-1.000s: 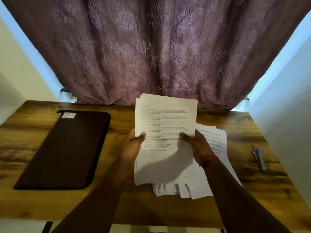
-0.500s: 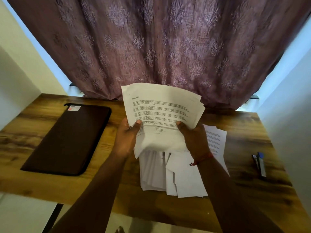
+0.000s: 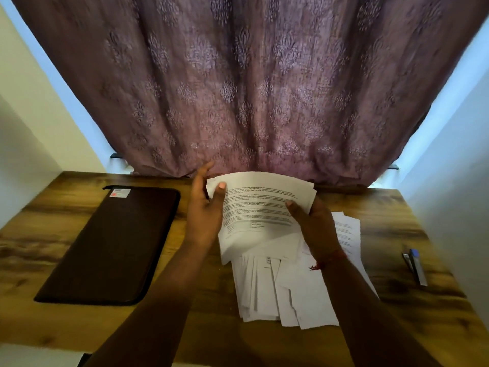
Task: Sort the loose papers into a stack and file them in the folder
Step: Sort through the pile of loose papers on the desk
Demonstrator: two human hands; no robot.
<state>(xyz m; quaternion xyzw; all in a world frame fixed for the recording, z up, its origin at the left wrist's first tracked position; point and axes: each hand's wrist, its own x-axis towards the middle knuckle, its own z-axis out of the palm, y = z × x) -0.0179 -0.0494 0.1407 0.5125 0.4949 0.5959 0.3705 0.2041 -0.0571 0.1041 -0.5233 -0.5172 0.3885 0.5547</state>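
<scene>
Brown folder point(image 3: 111, 242) left of papers point(image 3: 260, 207); pens point(image 3: 415, 266) far right.

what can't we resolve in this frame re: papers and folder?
- Printed text on the held sheets: too small and blurred, head view.
- Loose papers on the table: count hidden by overlap, the held sheets and the right hand.
- Folder: closed, contents unseen; its label unreadable.
- Left hand: fingers behind the sheets, partly hidden.
</scene>
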